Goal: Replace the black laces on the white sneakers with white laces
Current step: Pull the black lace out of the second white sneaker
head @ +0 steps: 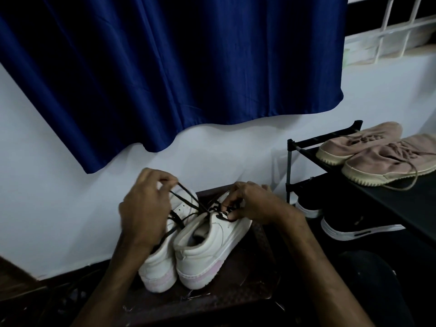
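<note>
Left hand (pixel 144 208) and right hand (pixel 250 205) each pinch black lace (pixel 177 221) on white sneakers (pixel 212 246), left of shoe rack (pixel 289 166) holding pink sneakers (pixel 382 159).

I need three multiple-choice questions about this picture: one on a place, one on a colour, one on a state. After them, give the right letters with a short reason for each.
1. Where does the pink pair of shoes lie?
A) on the top shelf of the black rack
B) on the floor
C) inside a cardboard box

2. What colour is the curtain?
A) red
B) dark blue
C) white

3. What is the left hand doing?
A) resting flat on the wall
B) pinching the black lace and lifting it
C) holding a white lace

Answers:
1 A, the pair lies on the rack's top shelf at the right.
2 B, the hanging cloth is deep blue.
3 B, its fingers pinch the lace, raised above the white sneakers.
</note>
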A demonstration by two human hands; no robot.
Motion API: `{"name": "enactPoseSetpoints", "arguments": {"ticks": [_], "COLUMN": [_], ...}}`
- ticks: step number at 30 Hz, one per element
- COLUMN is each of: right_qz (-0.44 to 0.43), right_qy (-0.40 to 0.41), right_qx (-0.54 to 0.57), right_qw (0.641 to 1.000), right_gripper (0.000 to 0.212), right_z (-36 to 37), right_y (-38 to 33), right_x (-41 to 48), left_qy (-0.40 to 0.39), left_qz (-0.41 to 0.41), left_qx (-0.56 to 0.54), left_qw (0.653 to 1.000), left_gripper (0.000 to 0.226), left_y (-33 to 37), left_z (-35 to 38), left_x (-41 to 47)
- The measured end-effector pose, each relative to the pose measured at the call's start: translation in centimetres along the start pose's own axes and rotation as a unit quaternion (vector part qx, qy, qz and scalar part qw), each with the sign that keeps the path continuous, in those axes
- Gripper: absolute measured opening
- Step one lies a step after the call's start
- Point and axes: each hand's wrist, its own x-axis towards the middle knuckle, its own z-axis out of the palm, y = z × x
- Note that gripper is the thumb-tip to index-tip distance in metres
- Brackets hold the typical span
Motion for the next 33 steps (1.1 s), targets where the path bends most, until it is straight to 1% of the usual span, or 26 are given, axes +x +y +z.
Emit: {"name": "enactPoseSetpoints", "arguments": {"ticks": [1, 2, 3, 4, 5, 7, 9, 11, 12, 13, 15, 18, 21, 23, 24, 26, 28, 29, 30, 31, 33], "right_qz": [0.002, 0.005, 0.007, 0.010, 0.011, 0.011, 0.011, 0.014, 0.016, 0.018, 0.018, 0.017, 0.025, 0.024, 0.024, 0.026, 0.029, 0.028, 0.025, 0.023, 0.019], "right_qy": [0.001, 0.003, 0.005, 0.005, 0.005, 0.001, -0.001, -0.002, -0.002, -0.003, -0.008, -0.006, -0.012, -0.023, -0.024, -0.022, -0.023, -0.025, -0.027, -0.029, -0.033], "right_qx": [-0.001, -0.004, -0.008, -0.011, -0.010, -0.003, 0.001, 0.005, 0.007, 0.008, 0.009, 0.012, 0.021, 0.030, 0.032, 0.028, 0.026, 0.031, 0.035, 0.039, 0.039], "right_qw": [1.000, 1.000, 1.000, 1.000, 1.000, 1.000, 1.000, 1.000, 1.000, 1.000, 1.000, 1.000, 0.999, 0.999, 0.999, 0.999, 0.999, 0.999, 0.999, 0.999, 0.999], "right_gripper": [0.023, 0.023, 0.022, 0.022, 0.022, 0.022, 0.023, 0.023, 0.023, 0.023, 0.024, 0.024, 0.022, 0.022, 0.022, 0.022, 0.021, 0.022, 0.023, 0.026, 0.031], "right_z": [-0.1, -0.1, -0.1, -0.1, 0.0, 0.0, -0.1, -0.1, -0.1, 0.0, 0.1, 0.1, 0.0, -0.2, -0.3, -0.5, -0.4, -0.3, -0.2, -0.1, 0.0], "right_y": [-0.1, -0.1, -0.1, -0.1, -0.1, -0.4, -0.4, -0.3, -0.2, -0.2, -0.2, -0.3, -0.1, -0.1, -0.1, 0.0, 0.0, 0.1, 0.0, 0.0, 0.2], "right_x": [0.0, 0.0, 0.0, -0.1, -0.2, -0.2, -0.2, -0.3, -0.3, -0.3, -0.3, -0.3, -0.2, -0.1, -0.1, 0.0, 0.1, 0.1, 0.1, 0.1, 0.3], "left_qy": [0.023, 0.023, -0.004, -0.048, -0.088, -0.130, -0.198, -0.288, -0.314, -0.321, -0.297, -0.234, -0.176, -0.121, -0.092, -0.036, 0.013, 0.012, -0.009, -0.047, -0.143], "left_qz": [-0.042, -0.070, -0.085, -0.075, -0.037, 0.075, 0.167, 0.209, 0.220, 0.229, 0.245, 0.258, 0.237, 0.211, 0.176, 0.061, -0.056, -0.093, -0.101, -0.078, 0.019], "left_qx": [-0.012, -0.013, -0.010, -0.005, -0.002, 0.009, 0.023, 0.050, 0.064, 0.075, 0.091, 0.138, 0.146, 0.119, 0.091, 0.027, -0.009, -0.010, 0.001, 0.011, -0.003], "left_qw": [0.999, 0.997, 0.996, 0.996, 0.995, 0.989, 0.966, 0.933, 0.921, 0.916, 0.918, 0.927, 0.944, 0.963, 0.976, 0.997, 0.998, 0.996, 0.995, 0.996, 0.990], "left_gripper": [0.009, 0.009, 0.009, 0.011, 0.013, 0.022, 0.029, 0.027, 0.027, 0.028, 0.024, 0.005, 0.011, 0.011, 0.010, 0.009, 0.015, 0.019, 0.021, 0.020, 0.019], "left_y": [-0.6, -1.1, -1.4, -1.6, -1.6, -1.1, -0.2, 0.8, 1.1, 1.3, 1.5, 2.0, 1.6, 1.2, 1.1, 0.6, -0.7, -1.2, -1.6, -1.8, -1.2], "left_z": [0.1, 0.4, 0.7, 1.0, 1.2, 0.8, 0.3, 0.4, 0.7, 1.0, 1.4, 1.3, 1.1, 0.5, -0.1, -0.8, -0.6, -0.4, -0.2, 0.1, 0.4], "left_x": [0.5, 0.9, 1.1, 1.0, 0.7, 0.1, 0.0, -0.2, -0.4, -0.6, -0.8, -1.0, -1.4, -1.4, -1.1, -0.2, 0.7, 1.1, 1.2, 1.1, 0.5]}}
